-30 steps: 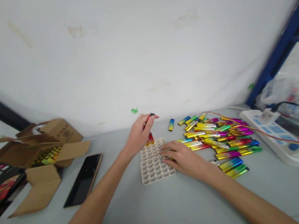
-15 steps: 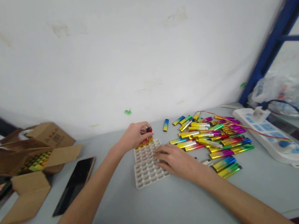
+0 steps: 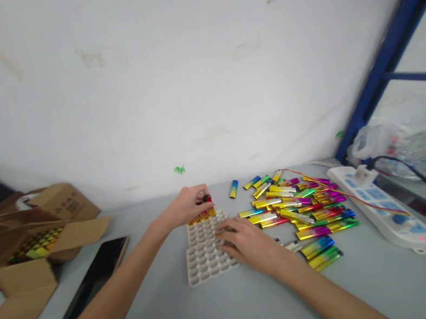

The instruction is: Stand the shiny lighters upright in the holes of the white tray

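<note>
A white plastic tray (image 3: 209, 264) with rows of oval holes lies on the table in front of me. At its far end, several red-and-gold lighters (image 3: 202, 216) stand upright in the last row. My left hand (image 3: 191, 205) reaches over that row, thumb and fingers pinched on the black-and-red top of a lighter (image 3: 207, 199) at the row's right end; its lower part shows only partly. The fingers of my right hand (image 3: 246, 241) are bent over the tray's right edge, and they hold it there. My right fingertips are partly hidden.
Many shiny multicoloured lighters (image 3: 294, 197) lie heaped on the right, beside a white power strip (image 3: 382, 206) with cables. To the left are a black phone (image 3: 94, 282) and an open cardboard box (image 3: 81, 232) with packed yellow-and-black pieces. A white wall (image 3: 198, 74) stands behind the table.
The view has tilted up a little, so everything sits lower in the picture. Both hands keep nearly the same places on the lighter and the tray.
</note>
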Action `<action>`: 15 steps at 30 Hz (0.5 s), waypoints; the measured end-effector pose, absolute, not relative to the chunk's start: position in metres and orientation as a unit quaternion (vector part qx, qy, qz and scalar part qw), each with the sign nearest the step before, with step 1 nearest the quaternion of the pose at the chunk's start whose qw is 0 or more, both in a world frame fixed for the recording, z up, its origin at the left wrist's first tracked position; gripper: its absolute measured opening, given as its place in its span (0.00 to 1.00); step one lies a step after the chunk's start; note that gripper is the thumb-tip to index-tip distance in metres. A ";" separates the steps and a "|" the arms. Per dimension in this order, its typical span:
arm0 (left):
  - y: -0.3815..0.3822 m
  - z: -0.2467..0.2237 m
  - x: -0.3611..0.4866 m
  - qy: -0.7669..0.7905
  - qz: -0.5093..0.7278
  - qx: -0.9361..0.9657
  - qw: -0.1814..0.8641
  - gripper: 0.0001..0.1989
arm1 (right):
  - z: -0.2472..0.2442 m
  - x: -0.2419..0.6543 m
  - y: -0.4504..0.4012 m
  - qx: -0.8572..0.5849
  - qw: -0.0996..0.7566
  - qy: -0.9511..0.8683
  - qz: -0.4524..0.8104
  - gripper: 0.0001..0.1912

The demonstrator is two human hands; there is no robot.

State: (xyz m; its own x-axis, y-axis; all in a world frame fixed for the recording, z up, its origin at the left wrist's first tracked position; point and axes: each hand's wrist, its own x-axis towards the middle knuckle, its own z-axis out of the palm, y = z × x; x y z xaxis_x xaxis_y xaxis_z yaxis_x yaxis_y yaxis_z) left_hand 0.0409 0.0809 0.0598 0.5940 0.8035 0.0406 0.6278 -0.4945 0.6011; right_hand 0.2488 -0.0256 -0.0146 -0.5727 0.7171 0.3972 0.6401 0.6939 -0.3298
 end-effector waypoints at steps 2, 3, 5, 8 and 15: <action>0.082 0.058 0.041 0.428 0.153 0.852 0.257 0.12 | -0.015 0.249 -0.025 -0.381 0.260 -0.884 0.076 0.10; 0.082 0.058 0.042 0.431 0.148 0.854 0.250 0.12 | -0.015 0.249 -0.025 -0.379 0.261 -0.885 0.076 0.10; 0.083 0.057 0.043 0.436 0.134 0.857 0.239 0.11 | -0.015 0.249 -0.025 -0.378 0.261 -0.885 0.074 0.10; 0.084 0.057 0.046 0.436 0.109 0.864 0.225 0.08 | -0.017 0.249 -0.023 -0.378 0.258 -0.887 0.067 0.09; 0.086 0.059 0.053 0.436 0.072 0.880 0.175 0.06 | -0.008 0.249 -0.023 -0.353 0.255 -0.899 0.059 0.11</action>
